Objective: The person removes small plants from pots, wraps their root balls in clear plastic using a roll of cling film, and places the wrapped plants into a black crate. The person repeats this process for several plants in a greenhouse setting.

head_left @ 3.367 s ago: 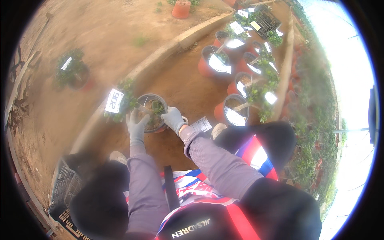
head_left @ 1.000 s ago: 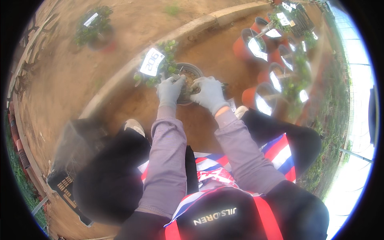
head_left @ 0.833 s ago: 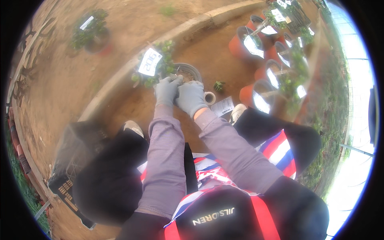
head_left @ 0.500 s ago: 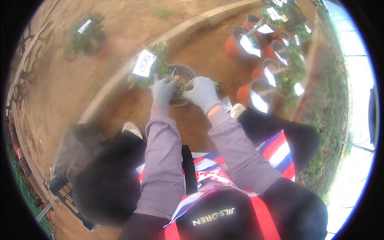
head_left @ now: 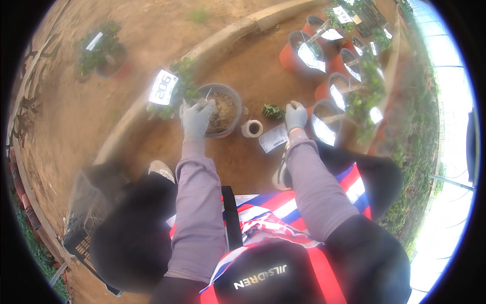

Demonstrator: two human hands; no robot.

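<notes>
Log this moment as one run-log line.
left hand: on grey pot rim | right hand: beside seedling on soil | tape roll: between hands

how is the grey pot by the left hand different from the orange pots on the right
The grey pot is wide, shallow and grey; the orange pots are orange and look taller. The grey pot shows bare soil with the left hand on its rim; the orange pots carry white labels, some with leafy plants, and no hand touches them. The right hand rests near a small green seedling. All stand on bare earth.
</notes>
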